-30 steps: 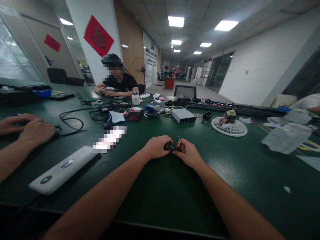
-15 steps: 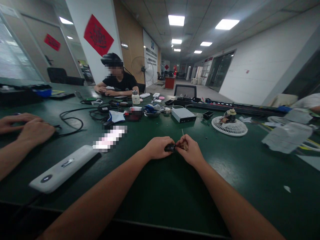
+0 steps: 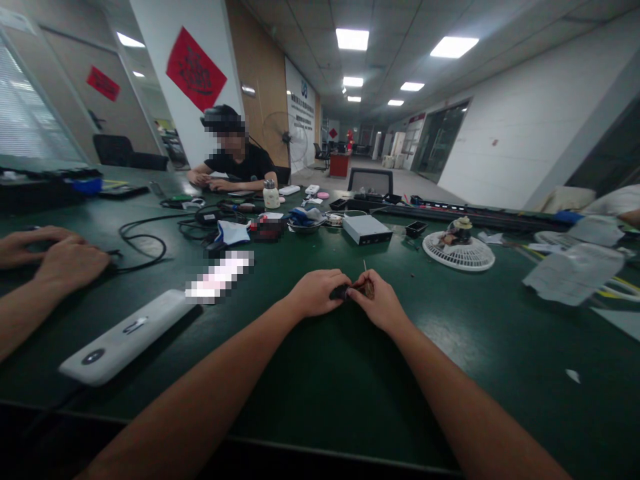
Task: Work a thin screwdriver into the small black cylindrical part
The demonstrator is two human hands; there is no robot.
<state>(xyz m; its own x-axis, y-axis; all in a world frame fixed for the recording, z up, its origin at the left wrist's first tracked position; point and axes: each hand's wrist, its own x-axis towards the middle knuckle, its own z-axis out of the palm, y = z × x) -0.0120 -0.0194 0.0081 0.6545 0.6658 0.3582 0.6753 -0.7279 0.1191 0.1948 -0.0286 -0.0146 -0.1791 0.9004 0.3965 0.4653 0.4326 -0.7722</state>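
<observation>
My left hand [image 3: 317, 291] is closed around a small black cylindrical part [image 3: 340, 292], just above the green table. Right beside it, my right hand [image 3: 377, 300] pinches a small brownish-gold part [image 3: 369, 289]. A thin pale rod [image 3: 365, 265] sticks up by its fingers. Both hands meet in front of me, with the two parts close together or touching; the fingers cover where they join, so I cannot tell which.
A white power bank-like device [image 3: 130, 337] and a blurred-out screen lie left. Another person's hands [image 3: 70, 260] rest at far left by a black cable [image 3: 163, 250]. A grey-white drive box [image 3: 367, 230], white fan grille [image 3: 459, 252] and clear plastic bag [image 3: 573, 273] lie beyond.
The black part has tilted slightly in my left hand, and my right fingertips have moved a little left, closer to it. Everything else stays put.
</observation>
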